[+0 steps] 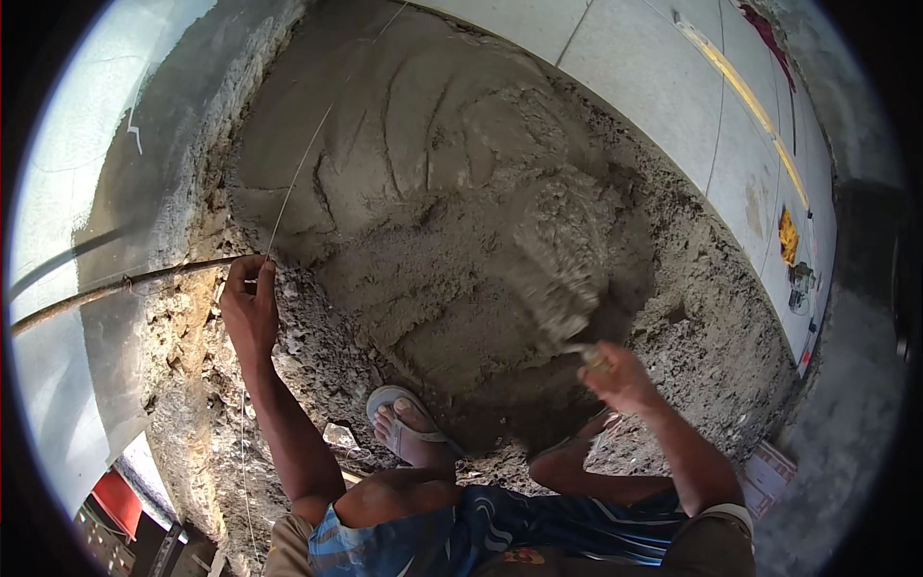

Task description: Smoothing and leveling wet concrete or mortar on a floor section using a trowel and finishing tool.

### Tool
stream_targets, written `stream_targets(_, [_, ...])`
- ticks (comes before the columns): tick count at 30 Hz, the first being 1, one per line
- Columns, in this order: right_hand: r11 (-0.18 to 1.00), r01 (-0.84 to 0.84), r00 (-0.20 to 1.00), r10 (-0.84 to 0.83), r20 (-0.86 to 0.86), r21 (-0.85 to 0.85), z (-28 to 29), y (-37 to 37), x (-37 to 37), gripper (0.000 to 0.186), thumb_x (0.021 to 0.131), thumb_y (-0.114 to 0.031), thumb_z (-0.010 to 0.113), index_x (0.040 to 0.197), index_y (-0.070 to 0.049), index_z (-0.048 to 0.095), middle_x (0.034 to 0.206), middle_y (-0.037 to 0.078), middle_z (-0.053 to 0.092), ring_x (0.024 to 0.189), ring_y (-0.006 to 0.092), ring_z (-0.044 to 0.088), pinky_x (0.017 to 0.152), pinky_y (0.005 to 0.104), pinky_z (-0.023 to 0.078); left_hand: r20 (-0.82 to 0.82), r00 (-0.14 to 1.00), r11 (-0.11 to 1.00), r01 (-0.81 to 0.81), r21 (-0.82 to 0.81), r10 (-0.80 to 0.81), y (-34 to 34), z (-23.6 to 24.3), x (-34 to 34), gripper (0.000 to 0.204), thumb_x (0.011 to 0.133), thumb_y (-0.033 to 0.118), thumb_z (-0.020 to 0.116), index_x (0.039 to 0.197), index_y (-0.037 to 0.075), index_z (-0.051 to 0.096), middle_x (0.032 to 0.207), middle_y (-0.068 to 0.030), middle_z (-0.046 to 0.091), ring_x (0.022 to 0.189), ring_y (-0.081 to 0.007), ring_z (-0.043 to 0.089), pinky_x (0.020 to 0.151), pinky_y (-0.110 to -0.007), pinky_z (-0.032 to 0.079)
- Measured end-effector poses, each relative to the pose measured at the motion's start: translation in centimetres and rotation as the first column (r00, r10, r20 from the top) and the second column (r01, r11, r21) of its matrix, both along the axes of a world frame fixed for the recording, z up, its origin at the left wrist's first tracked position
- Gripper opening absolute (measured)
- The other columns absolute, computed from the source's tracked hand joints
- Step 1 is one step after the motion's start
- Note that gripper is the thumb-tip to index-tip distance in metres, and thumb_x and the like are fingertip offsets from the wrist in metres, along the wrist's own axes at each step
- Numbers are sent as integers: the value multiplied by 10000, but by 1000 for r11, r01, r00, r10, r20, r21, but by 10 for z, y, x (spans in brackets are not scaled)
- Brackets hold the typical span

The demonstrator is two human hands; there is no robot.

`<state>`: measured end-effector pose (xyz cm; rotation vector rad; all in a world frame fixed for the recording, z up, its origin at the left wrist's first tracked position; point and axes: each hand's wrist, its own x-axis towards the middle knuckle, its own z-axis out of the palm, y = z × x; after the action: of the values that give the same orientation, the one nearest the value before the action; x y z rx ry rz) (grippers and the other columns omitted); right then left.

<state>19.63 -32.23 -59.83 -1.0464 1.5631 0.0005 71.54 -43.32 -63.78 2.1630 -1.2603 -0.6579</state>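
My right hand (620,380) is closed round the handle of a trowel (594,358). The trowel's blade is smeared by motion and hard to tell from the wet grey mortar (413,173) under it. To the left, the fingers of my left hand (252,308) are pinched together on a thin string (300,168), which runs up across the mortar to the far edge. A long thin rod (135,281) comes in from the left and ends at these same fingers; whether they also grip it cannot be made out.
Large pale tiles (663,87) border the mortar at the far right, with a yellow strip (745,91) lying on them. Rough broken ground (711,279) surrounds the mortar. At its near edge is my sandalled foot (413,428). A smooth pale surface (87,173) rises at the left.
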Motion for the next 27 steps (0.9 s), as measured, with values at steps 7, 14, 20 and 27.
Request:
stream_targets(7, [971,-235,964,226,140,50,22,26,-8,294,925,-184,658,1197,-74,662,873,65,726,771,160,702,666,310,576,47,997,998,55,-16,-55,-6,-8,-3,230,986,230,658,1059,17,700,914,-125,737,799,-213,669,748,-346,520])
stream_targets(14, [792,-577,800,598,-59,199,-47,100,22,369,855,-376,673,1104,-104,651,930,195,730,863,441,702,785,540,554,85,992,994,101,-41,-97,-11,-22,-1,255,984,235,658,1106,12,684,950,-134,734,833,-250,680,788,-393,535])
stream_targets(20, [942,-330,939,335,-81,67,-20,39,-36,335,854,-357,737,1064,-109,655,823,138,701,742,318,704,709,451,567,62,995,997,77,-29,-75,-3,-24,4,254,968,210,667,1112,1,681,944,-127,728,834,-247,668,781,-385,527])
stream_targets(27, [990,-136,967,142,-213,41,17,-32,-104,242,922,-251,729,1081,-80,670,845,82,685,681,176,664,640,345,574,72,994,995,90,-37,-87,-2,-21,1,238,970,197,647,1103,2,678,927,-126,715,820,-237,648,772,-381,521])
